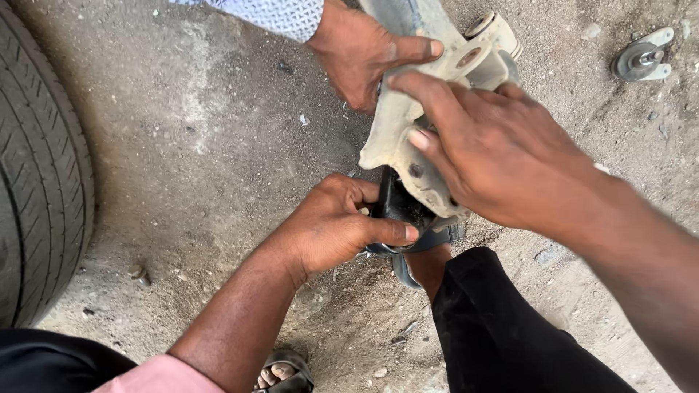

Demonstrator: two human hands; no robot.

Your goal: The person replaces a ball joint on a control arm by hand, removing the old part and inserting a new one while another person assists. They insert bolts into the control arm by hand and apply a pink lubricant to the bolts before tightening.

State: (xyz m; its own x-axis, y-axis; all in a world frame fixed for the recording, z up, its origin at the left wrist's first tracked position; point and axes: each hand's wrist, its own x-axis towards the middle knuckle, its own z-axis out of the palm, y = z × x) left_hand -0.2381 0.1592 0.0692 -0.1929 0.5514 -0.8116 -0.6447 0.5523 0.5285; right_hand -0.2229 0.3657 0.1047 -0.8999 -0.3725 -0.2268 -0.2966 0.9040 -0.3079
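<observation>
Black trousers (502, 335) and a pink sleeve (156, 377) fill the bottom edge, nearest the camera, with a sandalled foot (282, 372) on the gritty ground (204, 145) between them. From the pink sleeve, the left hand (331, 225) reaches up, its fingers (389, 231) curled closed around a black part (397, 204) at the lower end of a dusty, cream-coloured metal bracket (397, 124). From the right, the right hand (502, 156) lies over the bracket, fingers (419, 91) spread flat and pressing on it. Another person's hand (360, 51), in a dotted blue sleeve (273, 14), grips the bracket's upper part. A car tyre (40, 167) stands at far left. A small metal fitting (641, 58) lies at upper right, well apart.
</observation>
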